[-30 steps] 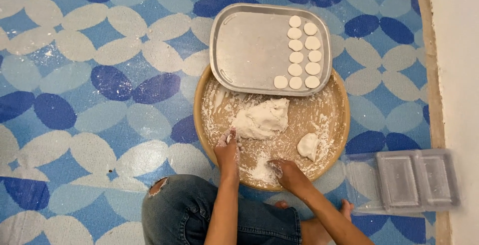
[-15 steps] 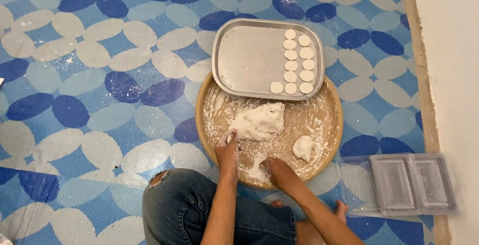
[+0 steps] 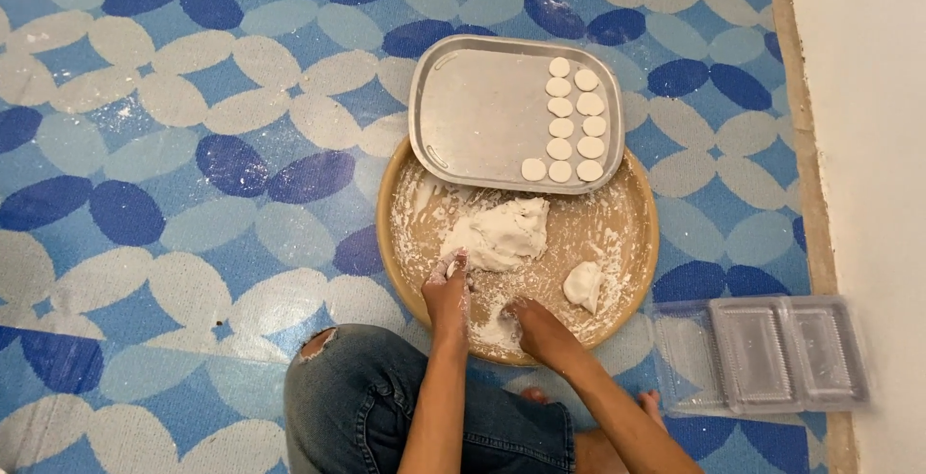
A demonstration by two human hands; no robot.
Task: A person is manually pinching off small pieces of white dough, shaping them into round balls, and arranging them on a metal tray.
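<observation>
A round wooden tray (image 3: pixel 641 233) dusted with flour lies on the floor. A large lump of white dough (image 3: pixel 502 233) rests at its middle and a smaller piece (image 3: pixel 583 284) to the right. My left hand (image 3: pixel 448 291), floured, touches the lower left edge of the large lump. My right hand (image 3: pixel 535 327) presses down on a small bit of dough (image 3: pixel 494 325) near the tray's front rim. A rectangular metal tray (image 3: pixel 473 112) overlaps the wooden tray's far side, with several flat dough discs (image 3: pixel 569 127) in two columns at its right.
Clear plastic containers (image 3: pixel 762 353) lie on the floor to the right of the wooden tray. A blue and white patterned floor covering (image 3: pixel 193 175) spreads all around. My knee in torn jeans (image 3: pixel 333 387) is at the bottom. A pale wall (image 3: pixel 868 146) runs along the right.
The view has shifted slightly. Both hands stay at the tray's front, working the small bit of dough; the left hand has edged toward the large lump.
</observation>
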